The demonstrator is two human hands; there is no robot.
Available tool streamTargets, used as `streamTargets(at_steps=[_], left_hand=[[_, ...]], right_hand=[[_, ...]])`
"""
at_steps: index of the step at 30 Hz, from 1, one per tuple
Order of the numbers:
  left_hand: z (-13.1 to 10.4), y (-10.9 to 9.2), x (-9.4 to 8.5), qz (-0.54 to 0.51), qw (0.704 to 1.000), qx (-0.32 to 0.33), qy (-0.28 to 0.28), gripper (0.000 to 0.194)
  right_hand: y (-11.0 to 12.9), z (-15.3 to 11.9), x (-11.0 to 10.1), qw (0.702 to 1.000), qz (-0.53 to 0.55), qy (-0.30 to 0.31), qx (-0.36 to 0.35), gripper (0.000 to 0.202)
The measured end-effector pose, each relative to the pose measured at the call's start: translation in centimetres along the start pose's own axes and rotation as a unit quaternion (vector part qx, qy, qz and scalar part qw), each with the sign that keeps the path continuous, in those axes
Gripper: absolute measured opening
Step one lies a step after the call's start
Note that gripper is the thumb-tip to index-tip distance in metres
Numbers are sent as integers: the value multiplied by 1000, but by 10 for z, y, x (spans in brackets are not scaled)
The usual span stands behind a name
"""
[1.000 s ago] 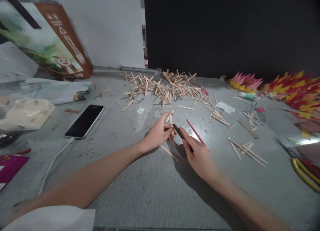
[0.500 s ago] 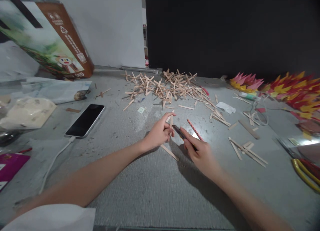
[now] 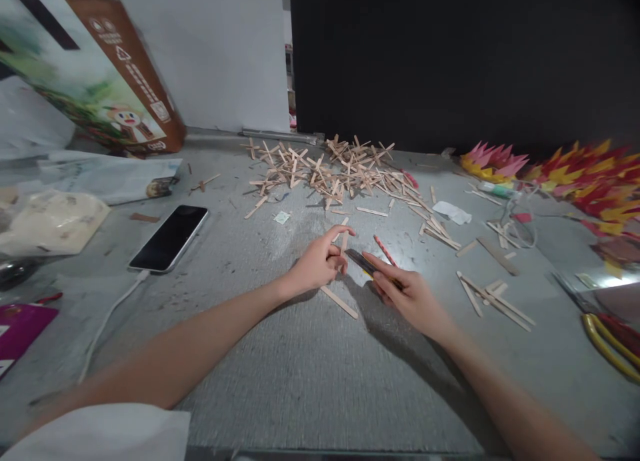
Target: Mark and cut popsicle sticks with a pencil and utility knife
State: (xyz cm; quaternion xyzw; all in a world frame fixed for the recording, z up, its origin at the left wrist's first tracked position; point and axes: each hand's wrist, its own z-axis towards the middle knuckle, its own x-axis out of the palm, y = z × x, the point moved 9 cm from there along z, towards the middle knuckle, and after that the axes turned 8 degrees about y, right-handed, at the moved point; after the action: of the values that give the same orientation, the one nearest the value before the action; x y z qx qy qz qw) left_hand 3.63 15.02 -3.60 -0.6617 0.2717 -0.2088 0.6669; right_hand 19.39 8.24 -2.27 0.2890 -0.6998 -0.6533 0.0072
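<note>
Head view: two bare hands over a grey desk (image 3: 280, 381), clock bearings taken from the left one. Left hand (image 3: 316, 264) grasps thin held sticks (image 3: 345, 242) of pale wood, their upper ends poking out near the thumb and forefinger; lower part hidden by fingers, exact count unclear. Right hand (image 3: 407, 298), at about 4 o'clock, is closed round a slim dark tool (image 3: 363, 260) with a touch of yellow; its tip points toward 10 and sits right at the held sticks, contact or gap impossible to tell. Loose stick (image 3: 340, 302) lies flat on the desk at 5, one end beside the left wrist. Red-and-white striped rod (image 3: 384, 249) near 3, just beyond the right hand's fingers. At 12, a tangled heap of sticks (image 3: 325, 171), many crossed over one another. Smaller group of sticks (image 3: 493, 301) well apart, also toward 3. Phone (image 3: 170, 239) at 9, screen dark, white cable (image 3: 111, 314) running from its near end. Printed box (image 3: 95, 68) at 10; crumpled white scrap (image 3: 452, 212) between 2 and 3; yellow-handled scissors (image 3: 610, 344) between 3 and 4.
</note>
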Motion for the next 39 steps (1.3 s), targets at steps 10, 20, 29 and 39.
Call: streamTargets(at_steps=[10,20,29,39], left_hand=[[4,-4,3,-64,998,27,1,70],[-1,-15,4,-53,998,43,10,75],[-1,-15,4,-35,999,33,15,68],[-1,-15,4,-50,998,31,13,70]], right_hand=[[15,-8,-19,995,21,-99,0,58],[30,-10,-7,963,-222,-110,-106,49],[29,-8,-6,963,-223,-112,-103,48],[28,-8,-5,963,-220,-112,-108,48]])
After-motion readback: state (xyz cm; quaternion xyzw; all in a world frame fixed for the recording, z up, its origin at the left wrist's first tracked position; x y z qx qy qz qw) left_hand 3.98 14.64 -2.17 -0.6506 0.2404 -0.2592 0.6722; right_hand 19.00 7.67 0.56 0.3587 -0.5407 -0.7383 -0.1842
